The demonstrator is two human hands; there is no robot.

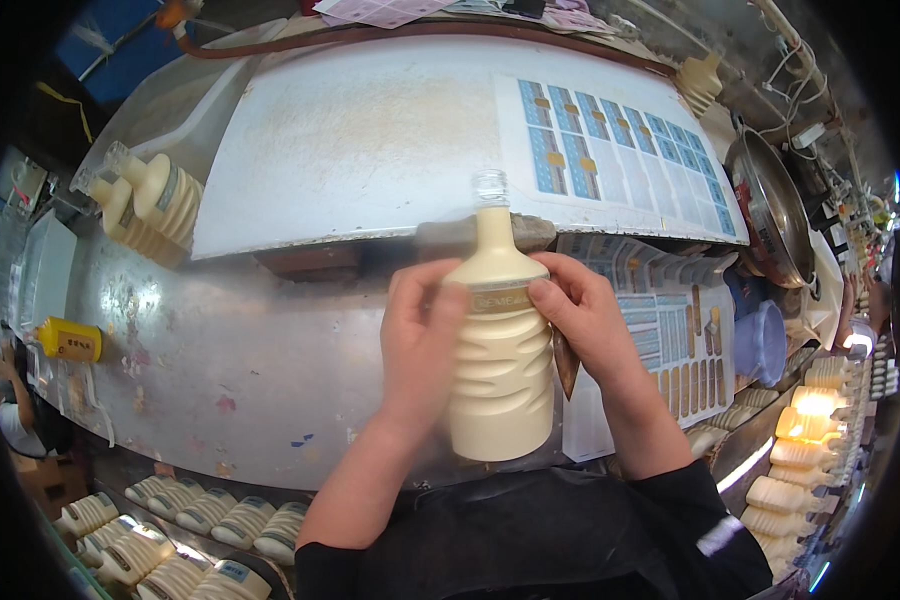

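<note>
A cream-coloured bottle (500,400) with wavy ridges and a clear threaded neck stands upright between my two hands. Round its shoulder runs a grey-brown label band (500,298). My left hand (420,320), somewhat blurred, holds the bottle's left side with the thumb near the band's left end. On the other side, my right hand (585,310) grips the shoulder, its thumb pressing the band's right end. A brown pointed piece (566,365) juts down below my right hand; how it is held is hidden.
A white board (370,130) carries a sheet of blue labels (610,140). More label sheets (680,350) lie at right, near a purple bucket (760,345) and a metal pan (770,205). Cream bottles (155,205) stand at left by a yellow bottle (70,340); several others (205,510) fill the lower corners.
</note>
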